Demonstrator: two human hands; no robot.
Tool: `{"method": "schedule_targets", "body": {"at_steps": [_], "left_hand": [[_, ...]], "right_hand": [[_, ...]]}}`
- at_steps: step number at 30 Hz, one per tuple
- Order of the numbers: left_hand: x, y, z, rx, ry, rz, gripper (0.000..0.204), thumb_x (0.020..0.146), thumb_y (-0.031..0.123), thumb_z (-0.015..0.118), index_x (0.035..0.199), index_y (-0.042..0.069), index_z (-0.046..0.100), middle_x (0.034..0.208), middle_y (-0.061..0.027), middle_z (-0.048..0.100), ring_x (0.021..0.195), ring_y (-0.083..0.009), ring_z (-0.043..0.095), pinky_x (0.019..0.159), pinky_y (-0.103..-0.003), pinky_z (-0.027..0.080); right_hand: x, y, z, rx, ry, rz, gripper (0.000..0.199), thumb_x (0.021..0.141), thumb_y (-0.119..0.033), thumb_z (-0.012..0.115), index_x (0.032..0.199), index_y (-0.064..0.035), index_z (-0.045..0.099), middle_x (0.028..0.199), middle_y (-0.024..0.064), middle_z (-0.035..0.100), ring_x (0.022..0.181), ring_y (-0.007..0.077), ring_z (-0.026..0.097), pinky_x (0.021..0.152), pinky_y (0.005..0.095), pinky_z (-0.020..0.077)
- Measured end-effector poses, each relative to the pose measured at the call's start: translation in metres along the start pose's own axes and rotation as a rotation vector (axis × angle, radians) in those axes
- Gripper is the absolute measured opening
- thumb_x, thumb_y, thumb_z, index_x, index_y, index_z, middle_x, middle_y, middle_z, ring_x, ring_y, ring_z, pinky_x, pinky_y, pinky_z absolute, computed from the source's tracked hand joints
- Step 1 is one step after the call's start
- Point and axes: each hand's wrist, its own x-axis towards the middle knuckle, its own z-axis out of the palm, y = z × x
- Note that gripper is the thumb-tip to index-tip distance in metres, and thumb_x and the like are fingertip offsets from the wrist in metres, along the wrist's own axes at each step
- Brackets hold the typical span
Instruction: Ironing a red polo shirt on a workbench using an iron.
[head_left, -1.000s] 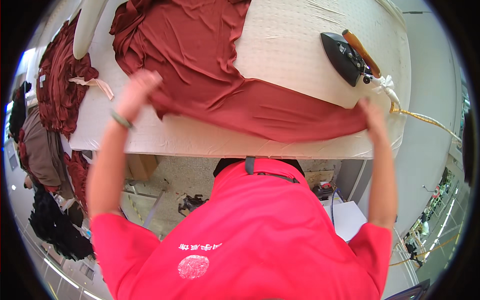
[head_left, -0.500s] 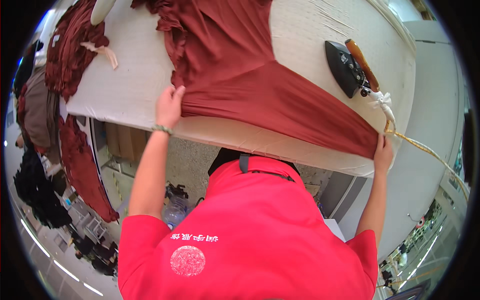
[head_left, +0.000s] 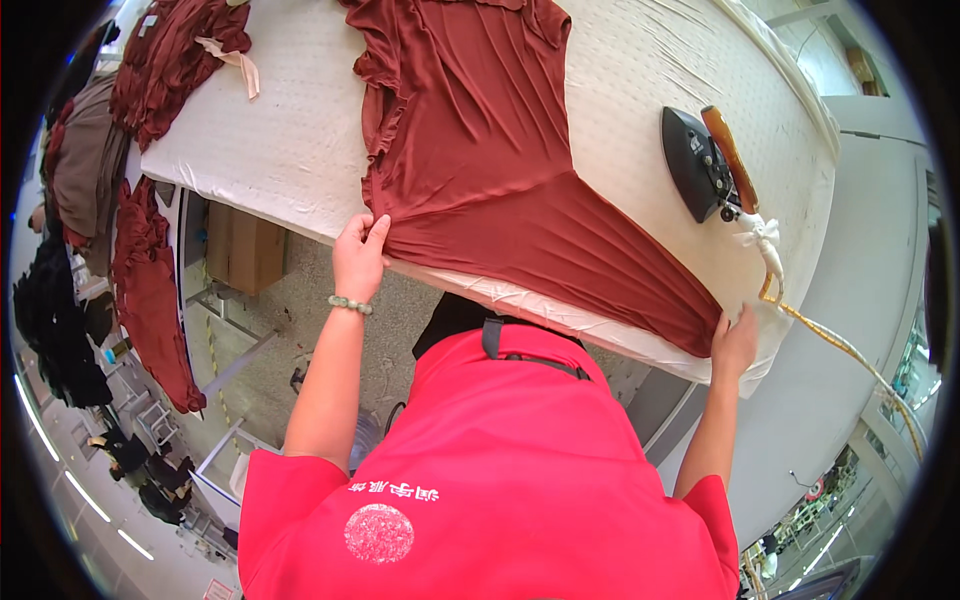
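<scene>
A dark red garment [head_left: 480, 130] with a ruffled left edge lies over the padded table, its lower part drawn out toward the right in long folds. At the near left corner of the cloth, my left hand [head_left: 360, 258] is closed, pinching the edge between thumb and fingers. My right hand [head_left: 735, 345] is at the narrow right end, its thumb against the cloth and its fingertips a little apart and blurred. A black iron [head_left: 690, 165] with a wooden handle rests on the table beyond my right hand.
The pale padded table [head_left: 290, 130] has its front edge just before me. A wrapped cord [head_left: 850, 345] runs from the iron off to the right. More dark red clothing [head_left: 180, 75] is heaped at the far left, with a pinkish strip [head_left: 235, 62]. A cardboard box [head_left: 245, 250] stands underneath.
My left hand has shifted slightly right and nearer. My right hand has come left and nearer with the garment's end, and the cloth between them shows more folds. The iron stays on the table.
</scene>
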Motion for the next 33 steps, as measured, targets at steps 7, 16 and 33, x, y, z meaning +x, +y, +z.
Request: {"method": "schedule_targets", "body": {"at_steps": [7,16,33], "left_hand": [[-0.002,-0.012,0.003,-0.183,-0.1,0.033,0.029,0.099,0.025,0.07,0.081,0.005,0.06,0.071,0.009,0.05,0.066,-0.0009,0.041,0.056,-0.022,0.036],[-0.003,-0.027,-0.009,-0.392,-0.115,0.061,0.029,0.1,0.025,0.068,0.082,0.006,0.058,0.074,0.01,0.048,0.068,-0.0015,0.036,0.058,-0.021,0.032],[-0.013,-0.014,-0.025,-0.107,-0.04,0.132,0.024,0.094,0.021,0.075,0.094,-0.001,0.066,0.076,-0.0015,0.059,0.072,-0.0071,0.052,0.066,-0.025,0.045]], "right_hand": [[0.117,-0.165,-0.045,0.195,0.583,-0.543,0.052,0.096,-0.028,0.066,0.14,-0.0035,0.052,0.131,0.0206,0.061,0.12,0.0363,0.059,0.098,0.0444,0.048],[0.134,-0.2,-0.086,0.065,-0.241,-0.192,0.049,0.091,-0.031,0.072,0.128,-0.0006,0.061,0.109,0.022,0.071,0.102,0.0378,0.069,0.084,0.0456,0.0534],[-0.053,-0.388,-0.105,0.108,-0.663,-0.661,0.04,0.086,-0.028,0.071,0.118,-0.0052,0.063,0.087,0.0244,0.071,0.085,0.0428,0.07,0.077,0.0532,0.0546]]}}
